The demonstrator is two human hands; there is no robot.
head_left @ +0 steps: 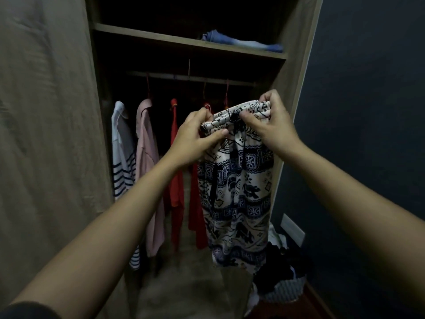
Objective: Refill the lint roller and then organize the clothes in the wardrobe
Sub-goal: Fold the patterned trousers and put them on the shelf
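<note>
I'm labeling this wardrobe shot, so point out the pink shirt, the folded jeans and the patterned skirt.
pink shirt (147, 171): head view, on its front panel.
folded jeans (243, 41): head view, on the top fold.
patterned skirt (239, 192): head view, on the hanging middle.

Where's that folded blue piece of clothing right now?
In the head view, the folded blue garment lies on the wardrobe shelf, toward its right end, above the hanging rail.

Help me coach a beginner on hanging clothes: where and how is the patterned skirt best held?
By its gathered waistband, pinched from the front at both ends, as the left hand and right hand do now. The patterned skirt hangs straight down from that band, so gripping the top edge likely keeps it spread flat in front of the rail.
</note>
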